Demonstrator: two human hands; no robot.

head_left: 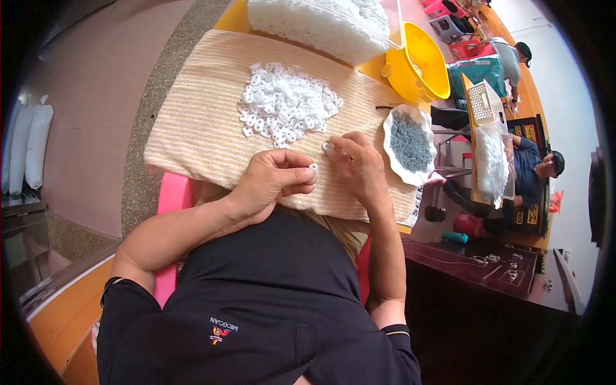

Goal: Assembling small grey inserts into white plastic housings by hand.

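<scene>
At the near edge of the worktop (405, 228): both bare hands are over the striped cloth (199, 109), side by side and apart, close to the body; probably so that small parts lie straight under the eyes;
Left hand (273, 176): grasping one small white piece (314, 167) between thumb and forefinger, the other fingers curled in below; the pinch is at the tips, it seems, to leave most of the piece showing and within the other hand's reach;
Right hand (361, 163): fingers bent and tips drawn together by a second white piece (328, 147); I cannot tell whether they grip it or only touch it;
Pile (289, 102): loose white pieces with holes, heaped on the cloth toward the worktop's far edge, just beyond the hands; likely there to be near both while the near edge has room;
Cloth: laid over most of the worktop; its soft nap probably stops light pieces from skidding;
Dish (416, 177): white, wavy-rimmed, by the worktop's right edge, filled with grey bits (410, 142); the raised rim presumably keeps them apart from the white ones, on the right hand's side;
Clear box (396, 45): at the far edge, full of white pieces, perhaps as the bulk store;
Yellow tub (399, 69): at the far right corner, out of the hands' way.
</scene>
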